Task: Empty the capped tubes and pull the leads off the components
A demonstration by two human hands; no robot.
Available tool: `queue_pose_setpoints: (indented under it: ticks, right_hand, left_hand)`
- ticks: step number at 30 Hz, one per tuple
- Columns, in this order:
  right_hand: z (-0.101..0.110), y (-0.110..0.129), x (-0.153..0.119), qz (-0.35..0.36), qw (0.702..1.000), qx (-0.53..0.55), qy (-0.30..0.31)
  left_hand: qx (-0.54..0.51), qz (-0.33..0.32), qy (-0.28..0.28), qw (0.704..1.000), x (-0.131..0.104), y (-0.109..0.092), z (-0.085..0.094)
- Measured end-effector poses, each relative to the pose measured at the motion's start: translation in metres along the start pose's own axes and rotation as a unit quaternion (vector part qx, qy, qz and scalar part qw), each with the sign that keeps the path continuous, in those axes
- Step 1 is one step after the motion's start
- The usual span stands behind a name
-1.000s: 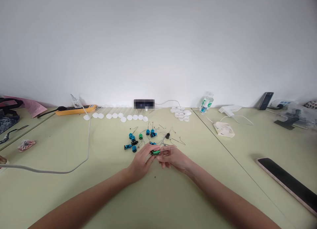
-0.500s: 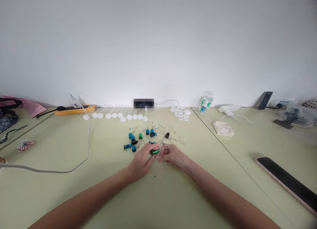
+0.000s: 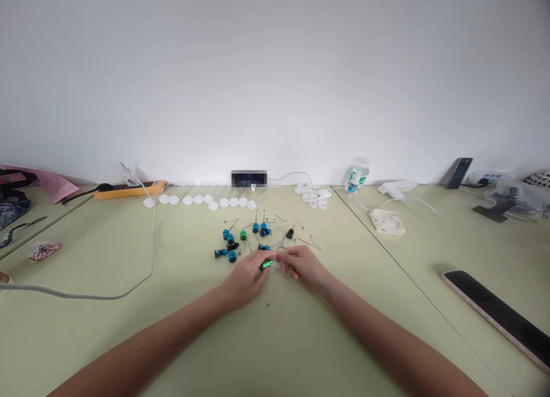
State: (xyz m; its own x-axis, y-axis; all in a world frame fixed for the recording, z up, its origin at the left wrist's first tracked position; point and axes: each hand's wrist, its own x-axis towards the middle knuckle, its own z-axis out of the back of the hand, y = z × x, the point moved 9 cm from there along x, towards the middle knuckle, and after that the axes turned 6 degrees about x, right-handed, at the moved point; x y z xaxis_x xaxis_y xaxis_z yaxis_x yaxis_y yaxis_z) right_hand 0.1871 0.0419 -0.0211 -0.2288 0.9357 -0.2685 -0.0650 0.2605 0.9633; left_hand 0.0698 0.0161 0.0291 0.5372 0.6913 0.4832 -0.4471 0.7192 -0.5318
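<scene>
My left hand (image 3: 246, 278) is closed around a small green cylinder (image 3: 266, 264) near the middle of the table. Beside it, the fingers of my right hand (image 3: 303, 265) are pinched on a thin metal rod (image 3: 287, 269), and the fingertips of both hands nearly meet. Just beyond the hands lie several blue and black small parts, among them a blue one (image 3: 232, 256), along with a green part (image 3: 243, 235) and a black part (image 3: 290, 234). Thin bent wires are scattered among them.
White discs on clear strips (image 3: 213, 205) lie in a row at the back left, with more white discs (image 3: 322, 194) right of centre. An orange power strip (image 3: 129, 190), a plastic bottle (image 3: 357, 177) and a black-topped flat object (image 3: 494, 314) surround the work area. A white cable (image 3: 103, 298) curves at left.
The green cylinder has tilted and shifted slightly left in my left hand. My right fingers have risen toward the left fingertips, and the long rod that pointed right from between the hands no longer shows there.
</scene>
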Motion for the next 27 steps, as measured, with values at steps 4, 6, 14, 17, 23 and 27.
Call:
queue_pose_setpoints:
  ticks: [4, 6, 14, 17, 23, 27]
  right_hand:
    - [0.005, 0.002, 0.002, 0.005, 1.0, 0.018, -0.019]
    - [0.007, 0.001, 0.003, 0.004, 1.0, 0.016, -0.025]
    - [0.012, 0.008, 0.003, 0.056, 0.988, -0.125, -0.066]
    - [0.015, 0.017, 0.001, 0.104, 0.963, -0.229, -0.1]
    - [0.007, 0.028, -0.005, 0.165, 0.93, -0.319, -0.082]
    - [0.008, 0.024, -0.006, 0.144, 0.946, -0.28, -0.073]
  left_hand:
    - [-0.002, -0.027, 0.027, 0.999, -0.001, -0.009, -0.004]
    - [0.002, -0.022, 0.015, 1.0, 0.0, -0.008, -0.001]
    - [0.049, 0.049, -0.07, 0.995, 0.008, 0.029, 0.03]
    - [0.086, 0.048, -0.074, 0.992, 0.011, 0.038, 0.036]
    - [0.118, 0.056, -0.057, 0.99, 0.016, 0.048, 0.035]
    - [0.144, 0.066, -0.044, 0.986, 0.017, 0.052, 0.033]
